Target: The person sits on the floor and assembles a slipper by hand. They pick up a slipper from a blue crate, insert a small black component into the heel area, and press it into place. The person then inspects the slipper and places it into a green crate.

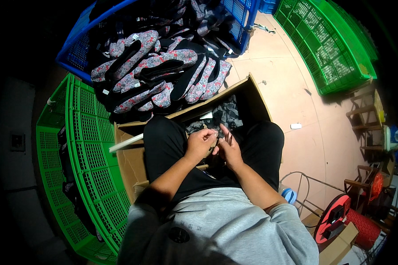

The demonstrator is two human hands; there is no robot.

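Note:
My hands meet over a cardboard box [262,99] between my knees. The fingertips of my left hand [201,144] are pinched together; whatever lies between them is too small to make out. Close beside it is my right hand [230,150], its index finger stretched out and apart from the others, with nothing plainly held. Below the hands, grey and black patterned scraps [227,112] lie in the box, with a small white piece [206,115] among them. Beyond the box is a heap of floral slippers [163,64] with black linings.
The slippers spill from a blue crate [247,22]. Green crates [86,154] stand at my left, and another green crate [323,48] is at the far right. A white strip [126,143] sticks out over the box's left edge. A red round seat [334,216] lies near right.

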